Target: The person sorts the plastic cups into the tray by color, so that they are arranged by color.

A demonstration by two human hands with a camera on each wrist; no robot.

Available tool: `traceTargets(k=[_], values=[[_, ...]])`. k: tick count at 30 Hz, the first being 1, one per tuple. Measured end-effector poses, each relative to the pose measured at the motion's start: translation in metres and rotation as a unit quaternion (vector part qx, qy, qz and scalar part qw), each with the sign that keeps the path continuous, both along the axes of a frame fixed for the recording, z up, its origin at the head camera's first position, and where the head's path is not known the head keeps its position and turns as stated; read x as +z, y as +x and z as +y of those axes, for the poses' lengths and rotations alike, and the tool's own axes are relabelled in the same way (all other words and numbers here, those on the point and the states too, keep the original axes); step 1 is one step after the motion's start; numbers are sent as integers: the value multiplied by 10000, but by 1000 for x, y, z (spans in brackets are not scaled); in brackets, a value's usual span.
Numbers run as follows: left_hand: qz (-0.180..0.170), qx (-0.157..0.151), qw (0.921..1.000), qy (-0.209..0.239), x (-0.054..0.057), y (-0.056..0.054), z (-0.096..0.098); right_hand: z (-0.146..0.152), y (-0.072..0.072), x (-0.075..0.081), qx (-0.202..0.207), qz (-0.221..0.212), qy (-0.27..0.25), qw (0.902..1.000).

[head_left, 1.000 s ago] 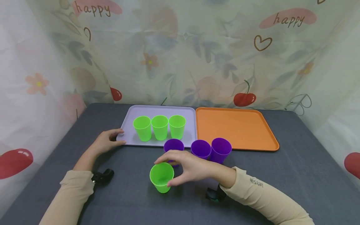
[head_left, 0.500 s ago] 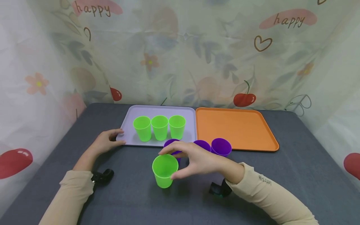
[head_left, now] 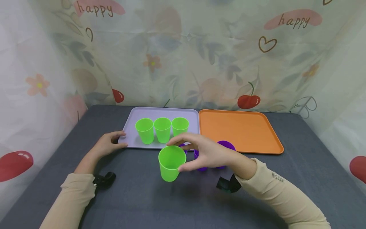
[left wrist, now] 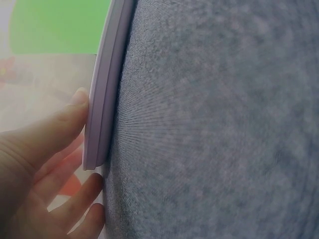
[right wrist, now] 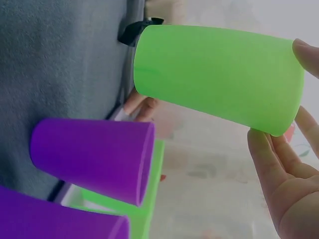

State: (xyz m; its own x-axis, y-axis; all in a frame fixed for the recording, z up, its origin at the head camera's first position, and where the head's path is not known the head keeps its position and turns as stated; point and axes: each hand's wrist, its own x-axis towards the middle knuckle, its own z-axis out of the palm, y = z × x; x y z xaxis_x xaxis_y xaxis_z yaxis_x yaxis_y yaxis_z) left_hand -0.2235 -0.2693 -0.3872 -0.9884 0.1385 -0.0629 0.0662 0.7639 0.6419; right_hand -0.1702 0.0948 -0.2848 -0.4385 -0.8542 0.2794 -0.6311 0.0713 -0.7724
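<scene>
My right hand [head_left: 207,152] holds a green cup [head_left: 168,168] near its rim, between thumb and fingers. The cup is raised over the dark table, its shadow apart from it; in the right wrist view this cup [right wrist: 214,74] shows side-on. My left hand [head_left: 107,144] grips the near left corner of the lavender tray [head_left: 168,111], and in the left wrist view the thumb [left wrist: 75,117] lies against the tray's rim [left wrist: 102,99]. Three green cups [head_left: 163,130] stand in a row on that tray. Behind my right hand are three purple cups [head_left: 227,144], partly hidden.
An orange tray [head_left: 234,127] adjoins the lavender one on the right. A dark cloth [head_left: 128,203] covers the table, and a patterned curtain [head_left: 186,63] hangs behind and at both sides. Purple cups [right wrist: 94,159] stand just beside the held cup in the right wrist view.
My right hand has lifted the green cup off the table and moved it forward and slightly right, now covering more of the purple cups. The left hand stays at the tray corner.
</scene>
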Motion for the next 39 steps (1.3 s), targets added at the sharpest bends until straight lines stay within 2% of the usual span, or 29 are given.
traceTargets(k=[5,13,27,33,39], values=[[35,-20,10000,4,0,0,0,4,-3,10,-297,129,32,9995],[38,-35,10000,-19,1,0,0,11,-14,24,-656,52,18,9978],[50,14,10000,-1,0,0,0,22,-32,38,-914,99,-81,9957],[43,-16,10000,26,-1,0,-1,28,-41,43,-1231,309,-65,9919],[106,-21,9999,29,-2,-1,-1,34,-53,47,-1564,273,-50,9873]])
